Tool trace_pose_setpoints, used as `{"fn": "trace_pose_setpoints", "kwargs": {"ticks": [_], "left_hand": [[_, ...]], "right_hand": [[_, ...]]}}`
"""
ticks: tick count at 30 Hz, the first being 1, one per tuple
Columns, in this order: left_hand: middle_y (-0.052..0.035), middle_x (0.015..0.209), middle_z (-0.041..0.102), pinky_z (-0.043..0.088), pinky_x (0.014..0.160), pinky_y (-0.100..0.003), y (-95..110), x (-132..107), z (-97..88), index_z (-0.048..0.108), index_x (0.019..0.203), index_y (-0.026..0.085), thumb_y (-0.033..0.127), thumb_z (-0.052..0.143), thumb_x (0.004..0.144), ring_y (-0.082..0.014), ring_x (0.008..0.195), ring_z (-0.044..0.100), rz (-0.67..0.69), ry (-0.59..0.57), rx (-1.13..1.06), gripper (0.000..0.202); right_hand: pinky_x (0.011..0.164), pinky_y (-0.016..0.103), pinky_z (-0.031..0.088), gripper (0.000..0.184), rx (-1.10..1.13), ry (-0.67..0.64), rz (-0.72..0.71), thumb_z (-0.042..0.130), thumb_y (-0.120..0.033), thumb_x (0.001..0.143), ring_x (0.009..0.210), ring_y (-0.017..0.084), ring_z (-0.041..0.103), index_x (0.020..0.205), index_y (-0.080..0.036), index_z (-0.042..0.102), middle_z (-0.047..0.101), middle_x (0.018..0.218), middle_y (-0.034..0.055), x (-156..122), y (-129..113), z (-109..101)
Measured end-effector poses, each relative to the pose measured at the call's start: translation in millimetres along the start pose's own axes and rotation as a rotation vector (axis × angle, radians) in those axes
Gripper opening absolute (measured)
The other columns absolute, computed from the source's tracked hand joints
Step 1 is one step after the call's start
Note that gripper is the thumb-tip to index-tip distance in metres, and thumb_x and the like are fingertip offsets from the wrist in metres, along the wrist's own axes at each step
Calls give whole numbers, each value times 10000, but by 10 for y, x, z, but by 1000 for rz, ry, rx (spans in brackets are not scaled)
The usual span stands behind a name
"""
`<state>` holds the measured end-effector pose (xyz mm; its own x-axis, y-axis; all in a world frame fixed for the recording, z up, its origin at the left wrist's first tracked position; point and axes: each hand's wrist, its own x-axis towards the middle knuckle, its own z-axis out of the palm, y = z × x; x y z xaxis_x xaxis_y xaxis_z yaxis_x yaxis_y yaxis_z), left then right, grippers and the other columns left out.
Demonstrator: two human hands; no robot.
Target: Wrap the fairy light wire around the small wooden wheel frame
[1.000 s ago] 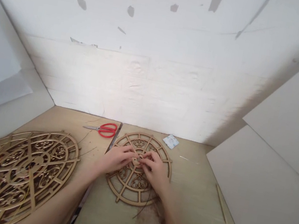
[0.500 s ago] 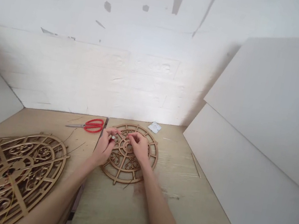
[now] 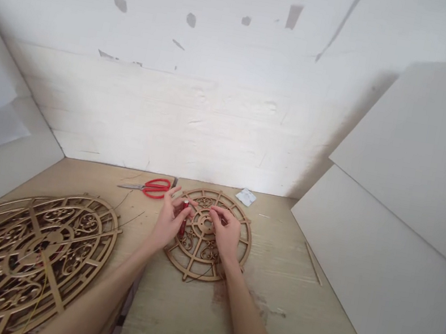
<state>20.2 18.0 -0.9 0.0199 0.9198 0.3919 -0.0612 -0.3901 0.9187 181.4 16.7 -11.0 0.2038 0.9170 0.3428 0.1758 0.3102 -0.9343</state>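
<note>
Holding a red rod in the left hand with the right hand curled, impossible to tell if closed on anything, over the disc lying flat on the table, near the scissors

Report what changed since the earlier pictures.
The left hand has drawn leftward from the right hand over the round brown openwork frame; a slender red object, unseen a second ago, now shows in that hand. The red-handled metal scissors and small white packet stayed put.

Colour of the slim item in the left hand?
The slim item is red with a pale top end; head view shows it best.
</note>
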Motion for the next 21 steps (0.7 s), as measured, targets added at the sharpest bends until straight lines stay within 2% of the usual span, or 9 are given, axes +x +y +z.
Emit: {"fn": "trace_pose_setpoints", "kwargs": {"ticks": [5, 9, 12, 15, 18, 21], "left_hand": [[-75, 955, 730, 545, 639, -315, 145, -41, -5, 431, 1184, 204, 380, 715, 784, -137, 624, 638, -164, -47, -116, 522], [-73, 938, 730, 489, 505, -247, 228, -29, -41, 557, 1031, 178, 409, 693, 800, -106, 547, 584, -208, -22, -123, 353], [-63, 948, 717, 394, 401, -212, 258, -19, -56, 596, 986, 185, 435, 639, 841, -73, 469, 497, -188, -25, -94, 292], [-43, 886, 711, 351, 385, -208, 253, -24, -47, 593, 1051, 205, 447, 618, 858, -72, 442, 442, -136, -60, -48, 311], [-42, 856, 715, 358, 403, -224, 212, -44, -33, 601, 1084, 212, 467, 535, 909, -97, 462, 458, -102, -99, 44, 317], [-45, 842, 725, 404, 461, -251, 161, -63, -31, 642, 1080, 210, 425, 453, 956, -117, 490, 494, -14, -123, 242, 312]], "right_hand": [[674, 329, 509, 252, -64, 3, -64, 582, -402, 852, 777, 223, 668, 845, -189, 717, 741, 849, 75, -10, -90, -7], [674, 325, 509, 261, -37, -5, -29, 563, -407, 877, 755, 219, 674, 878, -175, 683, 722, 796, 65, -45, -159, 4], [682, 321, 509, 242, -29, -14, -28, 576, -393, 872, 758, 214, 666, 877, -175, 680, 717, 802, 64, -70, -191, 17], [673, 311, 507, 223, -20, -21, -33, 595, -388, 857, 764, 210, 655, 854, -182, 681, 713, 810, 61, -89, -209, 33], [652, 301, 500, 225, -9, -29, -24, 594, -393, 858, 728, 199, 642, 838, -185, 677, 704, 785, 51, -103, -217, 51], [633, 291, 487, 223, -15, -36, -27, 588, -394, 861, 703, 189, 632, 842, -189, 673, 701, 779, 44, -111, -222, 67]]}}
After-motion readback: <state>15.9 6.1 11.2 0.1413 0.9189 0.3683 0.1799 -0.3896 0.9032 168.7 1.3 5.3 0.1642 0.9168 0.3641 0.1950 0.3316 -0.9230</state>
